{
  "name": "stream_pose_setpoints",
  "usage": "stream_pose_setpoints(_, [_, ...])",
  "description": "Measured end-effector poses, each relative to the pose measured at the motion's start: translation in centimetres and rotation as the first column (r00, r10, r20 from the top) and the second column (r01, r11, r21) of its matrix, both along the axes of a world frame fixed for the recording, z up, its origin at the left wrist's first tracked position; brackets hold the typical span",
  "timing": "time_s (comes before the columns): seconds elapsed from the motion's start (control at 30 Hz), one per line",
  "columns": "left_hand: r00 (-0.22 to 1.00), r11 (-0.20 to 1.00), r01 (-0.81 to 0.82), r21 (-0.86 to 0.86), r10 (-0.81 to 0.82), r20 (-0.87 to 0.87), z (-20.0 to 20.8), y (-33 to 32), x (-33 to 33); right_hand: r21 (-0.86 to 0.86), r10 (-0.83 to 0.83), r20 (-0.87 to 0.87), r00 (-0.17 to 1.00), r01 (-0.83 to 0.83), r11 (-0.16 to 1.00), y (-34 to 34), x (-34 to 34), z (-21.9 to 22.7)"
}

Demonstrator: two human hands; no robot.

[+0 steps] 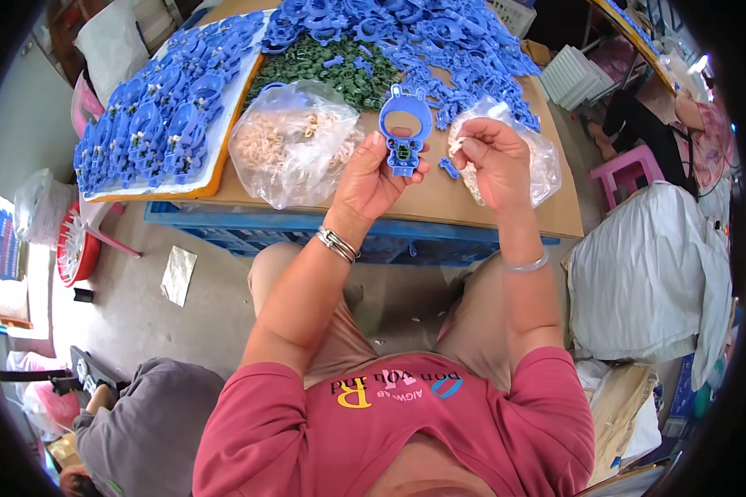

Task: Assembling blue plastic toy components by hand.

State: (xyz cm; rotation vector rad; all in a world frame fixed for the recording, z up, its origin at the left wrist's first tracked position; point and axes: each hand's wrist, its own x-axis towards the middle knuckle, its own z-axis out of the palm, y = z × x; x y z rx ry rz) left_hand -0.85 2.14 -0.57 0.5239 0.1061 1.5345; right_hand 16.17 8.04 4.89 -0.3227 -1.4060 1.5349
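My left hand [366,180] holds up a blue plastic frame [405,104] with a round opening and two ear-like tips. A small dark green part [403,152] sits in the frame's lower section. To its right, the fingertips of my right hand [499,161] are pinched together on a small white piece [457,143], whose shape is mostly hidden. The right hand is over a clear bag of white pieces [545,172]. Beside the left hand lies another clear bag with cream-coloured pieces [278,141]. Between the hands, a small blue part [448,168] rests on the table.
A heap of blue plastic parts [472,58] and a pile of dark green parts [331,70] cover the table's far side. At the left, an orange-edged board [211,184] carries rows of blue assemblies. A large white sack [638,282] stands at the right. Other people sit nearby.
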Motion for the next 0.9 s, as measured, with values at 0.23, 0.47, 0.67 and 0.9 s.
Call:
stream_pose_setpoints(0.23, [0.996,1.0,0.032,0.0,-0.031,-0.084,-0.6,1.0,1.5,-0.053,-0.008,0.045,0.999,0.01,0.999,0.1,0.2,-0.5])
stream_pose_setpoints(0.47, [0.986,0.998,0.06,0.012,-0.057,-0.159,-1.3,1.5,2.4,0.071,-0.119,0.128,0.985,0.111,0.991,0.2,0.2,-1.0])
stream_pose_setpoints(0.67, [0.984,1.0,0.0,-0.02,-0.003,-0.178,-0.8,1.4,2.7,0.263,-0.265,0.286,0.921,0.191,0.946,-0.1,0.3,-1.0])
stream_pose_setpoints(0.9, [0.989,0.999,0.038,0.012,-0.036,-0.142,-1.0,1.4,2.7,0.431,-0.398,0.228,0.889,0.274,0.86,-1.3,-0.6,-0.2])
